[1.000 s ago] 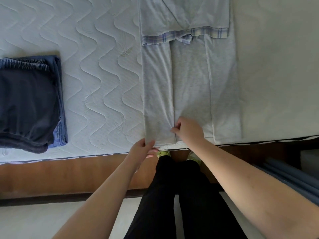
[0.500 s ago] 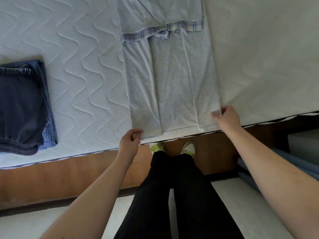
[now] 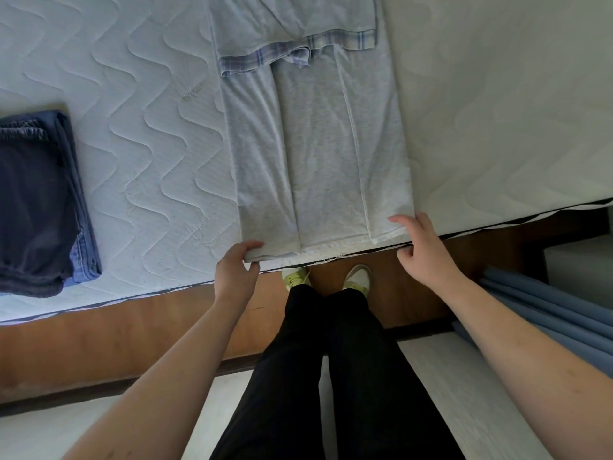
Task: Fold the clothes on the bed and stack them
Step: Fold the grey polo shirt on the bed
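Since half a second ago, my right hand has loosened at the grey garment's near right corner, fingers apart, holding nothing; my left hand pinches the left corner at the mattress edge. Sides folded in; end folds and stacking onto the dark folded pile remain.

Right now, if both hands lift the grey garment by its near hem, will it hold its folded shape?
Probably not. The grey garment looks thin and soft, with creases across its panels, so it should sag between the left hand and right hand. The folded-in side flaps lie loose and may fall open. It looks light.
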Demonstrator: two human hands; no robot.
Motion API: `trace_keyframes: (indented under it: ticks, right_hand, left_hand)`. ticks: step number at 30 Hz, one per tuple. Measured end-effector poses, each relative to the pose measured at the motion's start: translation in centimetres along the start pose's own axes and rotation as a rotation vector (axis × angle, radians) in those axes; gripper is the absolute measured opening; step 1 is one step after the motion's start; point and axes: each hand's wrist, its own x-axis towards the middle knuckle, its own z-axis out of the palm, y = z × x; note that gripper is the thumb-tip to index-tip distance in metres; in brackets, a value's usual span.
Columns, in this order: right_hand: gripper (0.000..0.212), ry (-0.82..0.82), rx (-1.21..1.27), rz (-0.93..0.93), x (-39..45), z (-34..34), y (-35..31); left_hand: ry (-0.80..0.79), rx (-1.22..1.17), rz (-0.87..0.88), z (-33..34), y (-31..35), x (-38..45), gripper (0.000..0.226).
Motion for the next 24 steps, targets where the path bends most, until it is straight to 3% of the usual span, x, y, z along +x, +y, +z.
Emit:
trace_keyframes:
  ticks: [5, 8, 11, 13, 16, 24]
  right_hand:
    - [0.049, 0.246, -0.467, -0.201, 0.7, 0.7, 0.7]
    - [0.047, 0.328, -0.611, -0.135, 1.5, 1.0, 0.9]
    - [0.055, 0.290, -0.637, -0.140, 2.1, 1.0, 0.9]
    - [0.051, 0.252, -0.616, -0.304, 2.8, 0.9, 0.9]
    - [0.040, 0.205, -0.594, -0.547, 3.9, 0.5, 1.0]
    - [0.041, 0.186, -0.510, -0.556, 3.8, -1.2, -0.5]
  left_hand:
    - [0.129, 0.381, 0.220, 0.6, 0.0, 0.6, 0.031]
    - [0.182, 0.622, 0.374, 0.8, 0.0, 1.2, 0.040]
    - [0.088, 0.792, 0.663, 1.1, -0.2, 1.8, 0.054]
    - [0.010, 0.826, 0.809, 1.1, -0.2, 2.2, 0.057]
    - [-0.045, 0.790, 0.850, 1.1, 0.5, 2.5, 0.054]
    - [-0.003, 0.642, 0.868, -0.8, 2.0, 1.8, 0.026]
